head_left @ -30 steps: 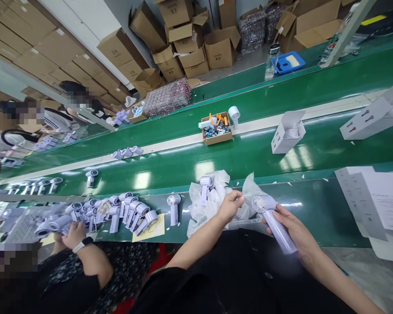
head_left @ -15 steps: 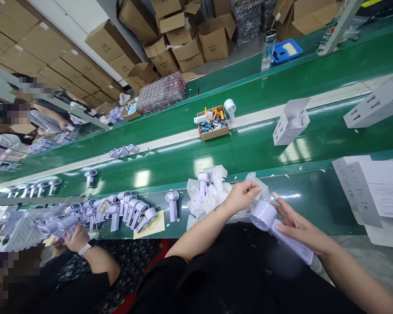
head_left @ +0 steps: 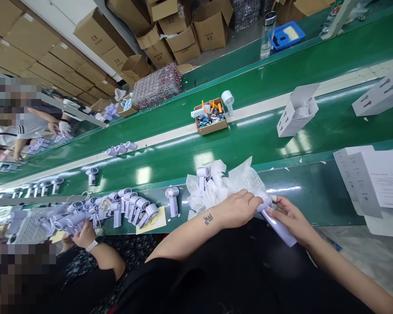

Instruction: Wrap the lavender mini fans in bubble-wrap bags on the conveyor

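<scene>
A lilac handheld fan (head_left: 283,231) lies at a slant in front of my body, its handle pointing toward me. My right hand (head_left: 293,218) is closed around it near the neck. My left hand (head_left: 242,207) has its fingers closed beside the fan's head, pinching a clear plastic bag (head_left: 245,176). The bag spreads beyond my left hand and covers part of the fan's head. Left of it is a heap of similar bags (head_left: 212,189), with another lilac fan (head_left: 202,181) lying on top.
One fan (head_left: 173,203) lies further left, near many fans (head_left: 131,205) where a co-worker's hand (head_left: 85,235) is busy. Across the green belt stand a small box of batteries (head_left: 212,128) and an open white carton (head_left: 296,117). Flattened white cartons (head_left: 363,179) lie at right.
My left hand has come down to the fan's head with the plastic bag, which now reaches over it. The fan has been turned to a steeper slant in my right hand.
</scene>
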The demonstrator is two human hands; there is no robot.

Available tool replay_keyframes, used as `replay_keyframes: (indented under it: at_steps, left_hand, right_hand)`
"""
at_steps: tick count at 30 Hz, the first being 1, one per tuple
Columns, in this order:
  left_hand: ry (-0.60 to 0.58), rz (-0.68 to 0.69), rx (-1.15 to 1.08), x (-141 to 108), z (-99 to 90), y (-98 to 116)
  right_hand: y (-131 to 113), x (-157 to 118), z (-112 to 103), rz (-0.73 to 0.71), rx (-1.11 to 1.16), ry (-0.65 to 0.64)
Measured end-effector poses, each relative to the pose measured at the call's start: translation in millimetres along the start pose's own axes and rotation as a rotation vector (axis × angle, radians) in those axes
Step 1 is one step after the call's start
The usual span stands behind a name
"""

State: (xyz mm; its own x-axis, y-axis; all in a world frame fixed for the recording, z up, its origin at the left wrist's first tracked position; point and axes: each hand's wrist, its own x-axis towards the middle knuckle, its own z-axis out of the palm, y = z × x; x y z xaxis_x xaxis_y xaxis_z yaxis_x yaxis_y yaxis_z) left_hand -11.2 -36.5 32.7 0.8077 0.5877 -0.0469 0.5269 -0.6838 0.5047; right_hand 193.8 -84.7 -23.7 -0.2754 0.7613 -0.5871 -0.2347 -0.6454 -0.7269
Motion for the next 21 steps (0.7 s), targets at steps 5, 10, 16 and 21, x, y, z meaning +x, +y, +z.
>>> replay_keyframes:
  at_steps: [5,10,16,21]
  left_hand:
    - [0.366,-0.345,0.148,5.3,53.5,-20.5]
    - [0.536,-0.475,-0.037,17.9,83.2,-27.2]
    - [0.292,-0.141,-0.057,3.2,80.0,-16.8]
    - [0.162,-0.247,-0.34,20.0,74.8,-5.4]
  right_hand:
    - [6.8,1.9,11.1,-0.049,0.099,0.162]
    - [10.4,3.6,13.2,-0.089,0.116,0.307]
    - [-0.8,-2.4,8.8,0.079,0.244,0.287]
    - [3.7,4.6,7.9,0.097,0.286,0.446]
